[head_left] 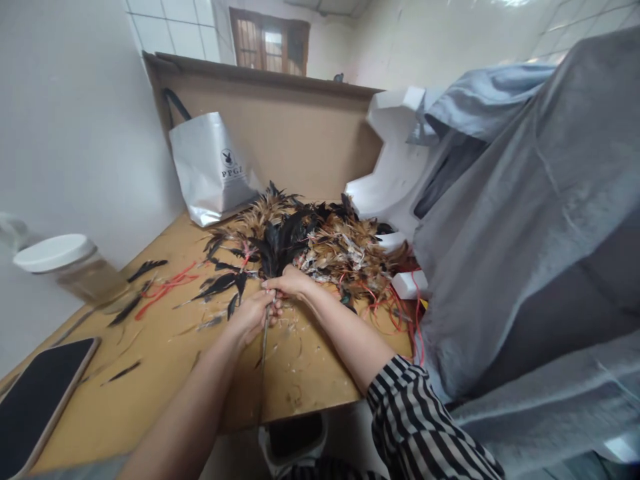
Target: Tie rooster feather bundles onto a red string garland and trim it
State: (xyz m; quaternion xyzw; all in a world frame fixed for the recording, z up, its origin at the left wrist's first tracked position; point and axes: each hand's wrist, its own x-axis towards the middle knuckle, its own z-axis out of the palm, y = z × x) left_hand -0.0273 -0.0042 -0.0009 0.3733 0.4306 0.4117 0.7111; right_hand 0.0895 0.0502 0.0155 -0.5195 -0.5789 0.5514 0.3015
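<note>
My left hand (251, 317) and my right hand (289, 283) meet at the middle of a wooden table (150, 393). Both are closed around the base of a bunch of black and brown feathers (273, 250) mounted on a thin stick (263, 343) that runs down toward me. A big pile of brown, tan and black feathers (330, 243) lies just beyond my hands. Red strings (167, 287) lie on the table to the left, and more red strings (400, 313) tangle at the right edge of the pile.
A clear jar with a white lid (70, 267) stands at the far left. A dark phone (37, 400) lies at the near left corner. A silver shopping bag (213, 167) leans on a cardboard board. Grey cloth (525, 220) covers something bulky on the right.
</note>
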